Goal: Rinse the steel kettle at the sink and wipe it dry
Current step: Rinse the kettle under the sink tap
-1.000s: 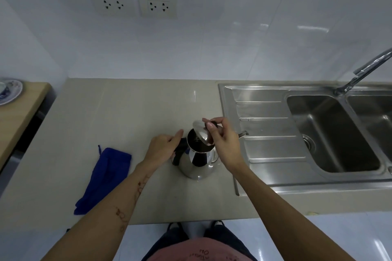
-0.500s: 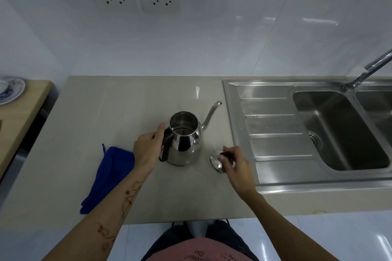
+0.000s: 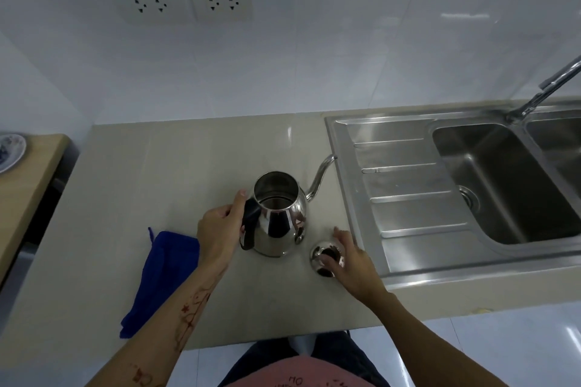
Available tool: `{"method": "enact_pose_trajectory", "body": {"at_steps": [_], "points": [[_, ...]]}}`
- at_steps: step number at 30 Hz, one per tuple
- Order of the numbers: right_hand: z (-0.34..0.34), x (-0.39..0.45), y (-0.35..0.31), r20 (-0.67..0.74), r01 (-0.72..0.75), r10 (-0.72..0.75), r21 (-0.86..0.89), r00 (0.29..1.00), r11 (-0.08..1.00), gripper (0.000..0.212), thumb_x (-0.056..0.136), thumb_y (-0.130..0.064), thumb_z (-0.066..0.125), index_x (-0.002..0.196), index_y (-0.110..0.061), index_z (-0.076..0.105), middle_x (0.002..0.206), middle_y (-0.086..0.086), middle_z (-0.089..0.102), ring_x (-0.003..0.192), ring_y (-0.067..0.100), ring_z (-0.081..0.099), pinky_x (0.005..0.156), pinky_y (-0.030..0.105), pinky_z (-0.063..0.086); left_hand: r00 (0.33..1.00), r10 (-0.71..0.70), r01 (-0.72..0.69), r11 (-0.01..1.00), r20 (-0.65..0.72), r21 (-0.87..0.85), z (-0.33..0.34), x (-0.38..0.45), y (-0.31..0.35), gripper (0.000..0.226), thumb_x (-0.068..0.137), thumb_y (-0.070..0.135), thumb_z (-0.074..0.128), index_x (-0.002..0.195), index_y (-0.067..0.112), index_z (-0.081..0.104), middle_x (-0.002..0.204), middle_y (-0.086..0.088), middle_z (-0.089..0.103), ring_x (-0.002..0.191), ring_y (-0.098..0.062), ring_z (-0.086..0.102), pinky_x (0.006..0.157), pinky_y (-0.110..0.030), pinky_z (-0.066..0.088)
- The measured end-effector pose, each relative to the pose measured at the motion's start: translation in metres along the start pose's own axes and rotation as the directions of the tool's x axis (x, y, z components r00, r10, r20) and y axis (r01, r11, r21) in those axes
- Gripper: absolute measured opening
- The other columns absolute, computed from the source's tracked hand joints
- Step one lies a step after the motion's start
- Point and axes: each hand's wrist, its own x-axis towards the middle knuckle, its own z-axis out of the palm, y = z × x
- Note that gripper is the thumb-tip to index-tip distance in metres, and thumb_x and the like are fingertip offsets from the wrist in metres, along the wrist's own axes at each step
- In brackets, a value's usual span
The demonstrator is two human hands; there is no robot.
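Head view looks down on the kettle [image 3: 278,214], upright and lidless on the counter [image 3: 157,182], just left of the sink [image 3: 408,198], spout aimed at the drainboard. Left hand [image 3: 220,231] wraps the black handle on the kettle's left side, likely ready to carry it over. Right hand [image 3: 352,258], fingers loose and spread, rests on the lid [image 3: 323,256] lying right of the kettle's base, set aside so water can get in. Cloth [image 3: 160,276] waits left of the kettle.
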Motion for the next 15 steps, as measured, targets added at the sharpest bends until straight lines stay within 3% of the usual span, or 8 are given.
{"method": "enact_pose_trajectory", "body": {"at_steps": [3,8,11,15], "points": [[-0.023,0.002,-0.002,-0.161,-0.010,0.013,0.019,0.987,1.000,0.046,0.093,-0.050,0.053,0.130,-0.027,0.042,0.136,-0.004,0.053,0.120,0.015,0.052,0.097,0.033,0.046,0.999,0.032,-0.032,0.999,-0.001,0.028,0.011,0.004,0.012,0.058,0.092,0.050,0.056,0.049,0.011,0.054,0.045,-0.001,0.052,0.047,-0.016,0.048,0.055,-0.030,0.042],[-0.082,0.013,0.000,-0.445,-0.011,0.080,0.154,0.892,0.988,0.020,0.095,-0.040,0.053,0.100,-0.022,0.060,0.100,-0.009,0.070,0.097,0.006,0.064,0.081,0.031,0.053,0.990,0.130,-0.136,0.976,0.048,0.168,0.052,0.003,0.056,0.070,0.088,0.063,0.054,0.056,0.001,0.063,0.050,-0.006,0.060,0.048,-0.019,0.053,0.054,-0.029,0.040],[-0.121,0.020,0.013,-0.533,-0.013,0.126,0.212,0.837,0.977,0.014,0.095,-0.036,0.054,0.095,-0.024,0.061,0.092,-0.014,0.069,0.093,-0.005,0.062,0.074,0.026,0.050,0.973,0.213,-0.228,0.944,0.084,0.237,0.090,-0.005,0.088,0.071,0.087,0.066,0.051,0.053,0.005,0.061,0.050,-0.004,0.062,0.050,-0.023,0.058,0.053,-0.030,0.040],[-0.184,0.025,0.037,-0.641,0.015,0.156,0.254,0.752,0.967,0.010,0.095,-0.030,0.057,0.091,-0.022,0.063,0.087,-0.013,0.069,0.087,-0.007,0.061,0.072,0.015,0.046,0.949,0.274,-0.308,0.908,0.154,0.283,0.159,-0.017,0.125,0.073,0.086,0.071,0.046,0.054,0.007,0.061,0.052,-0.005,0.064,0.053,-0.024,0.062,0.056,-0.030,0.046]]}}
